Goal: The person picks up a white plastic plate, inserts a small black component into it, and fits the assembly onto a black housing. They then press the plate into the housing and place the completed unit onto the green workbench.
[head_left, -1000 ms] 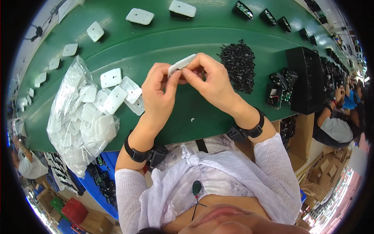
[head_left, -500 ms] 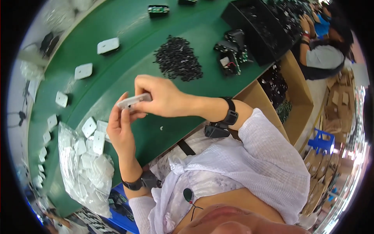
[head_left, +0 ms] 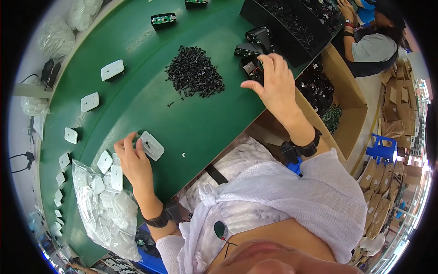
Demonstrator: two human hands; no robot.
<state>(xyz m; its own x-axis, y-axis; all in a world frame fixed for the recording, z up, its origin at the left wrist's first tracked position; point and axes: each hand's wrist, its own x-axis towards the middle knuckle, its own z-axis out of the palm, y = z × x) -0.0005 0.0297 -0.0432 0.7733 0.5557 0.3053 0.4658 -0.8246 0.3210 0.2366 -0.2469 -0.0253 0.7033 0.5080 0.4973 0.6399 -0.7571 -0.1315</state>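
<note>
A white plastic cover [head_left: 153, 147] shows its hollow inner side, with a dark slot in it. My left hand [head_left: 135, 166] has its thumb and fingers closed at the cover's left edge; the exact grip is partly hidden. Farther right, my right hand [head_left: 278, 89] is raised with its thumb spread away from the fingers, and nothing shows in it. Just beyond its fingertips lie several black housings [head_left: 258, 41], one with a silvery part inside. A pile of small black parts [head_left: 194, 73] sits on the table between my hands and farther off.
A clear bag of white covers [head_left: 107, 205] lies left on the green table [head_left: 191, 123]. More white covers [head_left: 90, 102] line the curved far side. At the right stand a black bin [head_left: 283, 36] and a cardboard box [head_left: 349, 91]; beyond sits a person [head_left: 374, 48].
My right hand has let go of the white cover and moved right to the black housings. The cover has turned inner side up beside my left hand, lower than before.
</note>
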